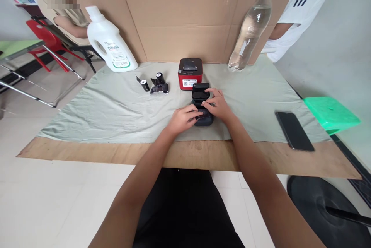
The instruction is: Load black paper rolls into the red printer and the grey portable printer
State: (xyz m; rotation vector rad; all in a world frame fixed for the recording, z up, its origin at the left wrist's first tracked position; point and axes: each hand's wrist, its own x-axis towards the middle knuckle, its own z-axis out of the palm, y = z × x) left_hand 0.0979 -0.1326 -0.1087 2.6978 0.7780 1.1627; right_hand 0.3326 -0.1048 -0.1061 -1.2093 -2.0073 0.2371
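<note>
A small black portable printer (203,119) stands near the table's front with its hinged lid (200,90) raised. My left hand (183,118) is at its left side, fingers together and reaching over the lower body. On the right side, my right hand (219,105) grips it, one finger at the raised lid and others near the hinge. What lies under my fingertips is too small to make out. Right behind the lid sits a red and black receipt printer (189,74). Left of it lie black rolls (144,85), one partly unrolled (160,89).
A white detergent bottle (111,43) and a clear water bottle (251,29) lean against a cardboard panel (185,16). A phone (294,130) lies at the right on the cloth (124,116). A green stool (332,112) stands beyond the table's edge. Two people are behind the panel.
</note>
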